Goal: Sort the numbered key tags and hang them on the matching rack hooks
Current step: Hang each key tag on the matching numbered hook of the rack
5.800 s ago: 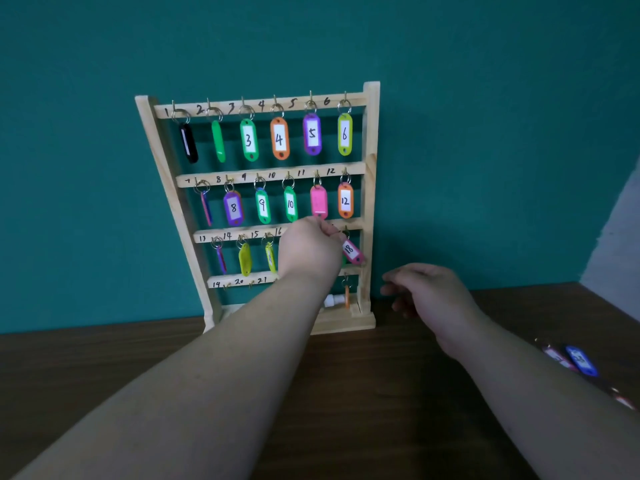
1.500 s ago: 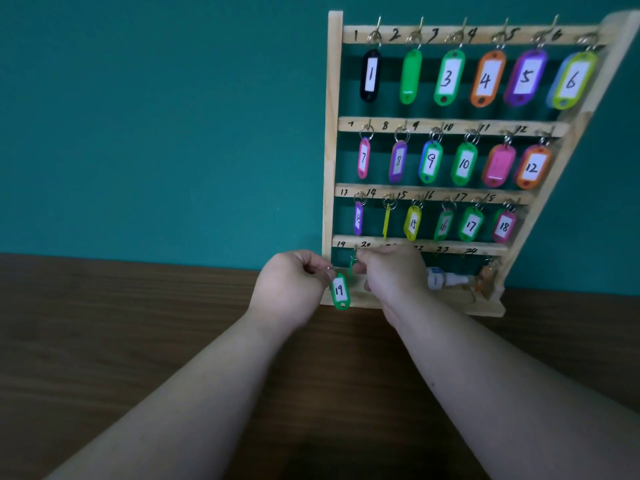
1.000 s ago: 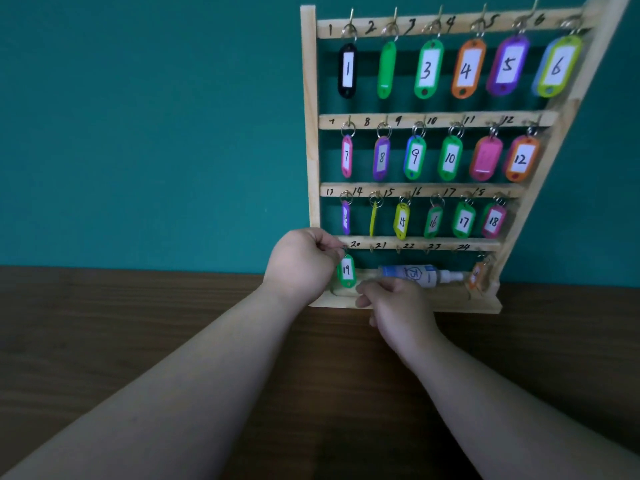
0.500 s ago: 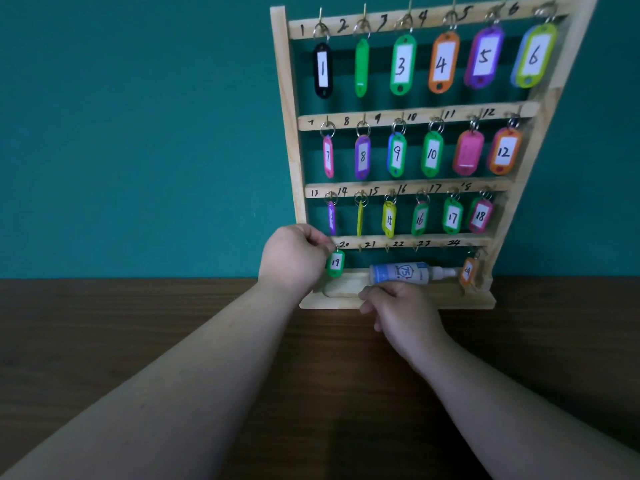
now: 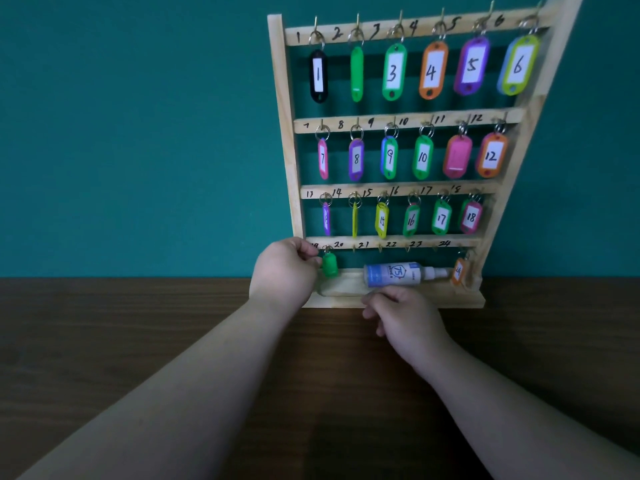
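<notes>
A wooden rack [image 5: 287, 133] with four numbered rows of hooks stands against the teal wall. Coloured numbered tags fill the top three rows. On the bottom row a green tag [image 5: 329, 265] hangs at the hook marked 19, and my left hand [image 5: 284, 271] pinches it at its left edge. An orange tag [image 5: 458, 270] marked 24 hangs at the far right. The hooks between them, 20 to 23, are bare. My right hand [image 5: 401, 315] hovers loosely curled and holding nothing, just in front of the rack's base.
A small blue-and-white spray bottle [image 5: 398, 274] lies on the rack's base shelf, just behind my right hand. The rack stands on a dark wooden table [image 5: 138, 341]. The teal wall rises right behind it.
The green tag 19 has gone from my left fingers in front of the base up onto its hook. My right hand has drawn back from the bottom row. The camera view has shifted a little.
</notes>
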